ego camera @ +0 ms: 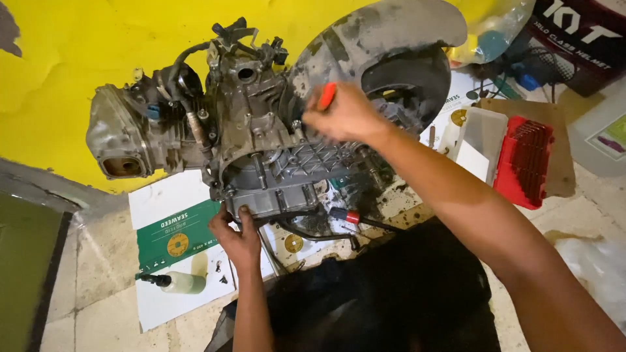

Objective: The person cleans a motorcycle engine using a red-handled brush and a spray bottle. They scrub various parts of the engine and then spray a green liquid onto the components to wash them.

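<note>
Engine (261,130): on floor (98,261) against yellow wall (65,39). Right hand (345,117) above it, fist closed on orange-handled tool (327,95). Left hand (238,238) grips engine's lower edge. Red tool case (525,160) nearby.

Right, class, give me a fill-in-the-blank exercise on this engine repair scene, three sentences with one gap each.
1. The right hand grips a tool with an ____ handle above the engine.
2. The left hand holds the engine's ____ edge.
3. The wall behind the engine is painted ____.

Missing words: orange; lower; yellow
</note>
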